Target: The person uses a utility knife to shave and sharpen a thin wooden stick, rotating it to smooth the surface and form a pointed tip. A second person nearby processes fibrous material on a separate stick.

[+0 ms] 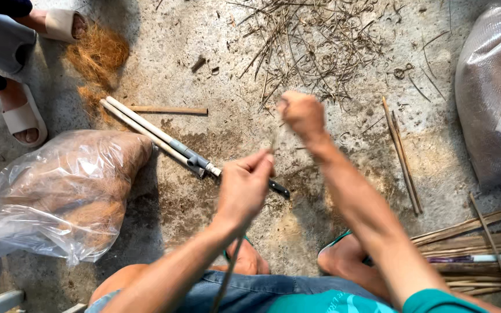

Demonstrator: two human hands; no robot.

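Left hand (pixel 243 186) pinches a thin stick (pixel 227 277) that runs down toward the knees. Right hand (pixel 302 113) is a closed fist, up and right of the left; grip contents blurred, cannot tell. Long-handled shears (pixel 166 139) lie on the floor (pixel 204 52) just beyond the left hand, bagged fibre (pixel 59 191) further left.

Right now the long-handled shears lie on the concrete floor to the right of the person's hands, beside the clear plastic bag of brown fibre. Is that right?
Not quite. The head view shows the long-handled shears lying to the left of the left hand and right hand, not to the right. They do lie on the concrete floor, beside the clear plastic bag of brown fibre.
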